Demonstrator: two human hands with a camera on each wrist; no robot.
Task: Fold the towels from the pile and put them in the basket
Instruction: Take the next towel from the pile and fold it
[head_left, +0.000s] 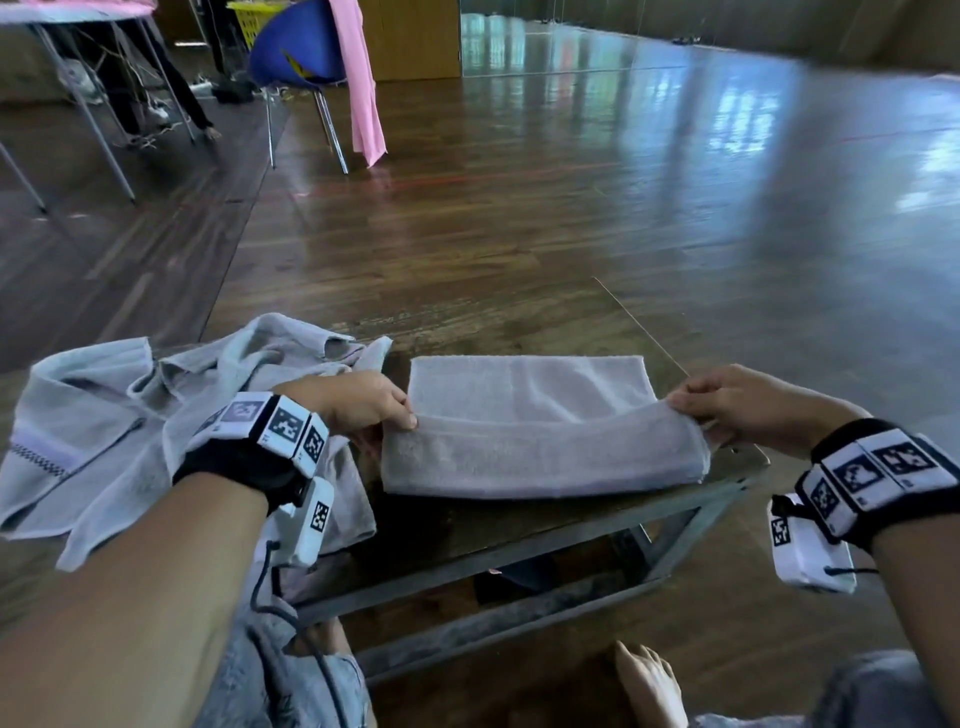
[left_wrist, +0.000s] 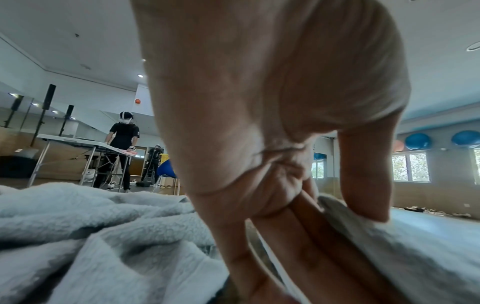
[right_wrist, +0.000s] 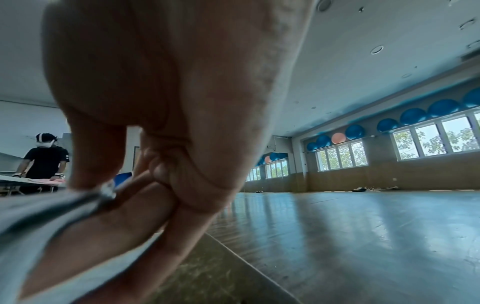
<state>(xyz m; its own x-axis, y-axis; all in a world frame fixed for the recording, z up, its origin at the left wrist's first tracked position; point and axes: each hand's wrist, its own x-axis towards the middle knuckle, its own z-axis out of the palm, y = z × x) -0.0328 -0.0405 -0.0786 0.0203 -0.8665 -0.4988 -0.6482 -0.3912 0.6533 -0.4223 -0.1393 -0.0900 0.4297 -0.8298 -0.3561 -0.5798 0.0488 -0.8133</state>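
A grey towel (head_left: 530, 415) lies partly folded on a low wooden table (head_left: 597, 332). Its near portion is lifted into a fold over the flat far half. My left hand (head_left: 363, 402) pinches the fold's left corner, thumb on top and fingers under the cloth (left_wrist: 405, 242). My right hand (head_left: 737, 402) pinches the right corner in the same way, with the towel edge (right_wrist: 52, 207) between thumb and fingers. A crumpled pile of grey towels (head_left: 130, 426) sits to the left on the table, under my left forearm. No basket for the towels can be made out near the table.
The table's metal frame (head_left: 545, 540) shows below its front edge, with my bare foot (head_left: 649, 686) on the floor beneath. A blue chair (head_left: 296, 52) with a pink cloth (head_left: 361, 78) stands far back left, beside a yellow crate (head_left: 249, 21). Another person (left_wrist: 122, 150) works at a folding table.
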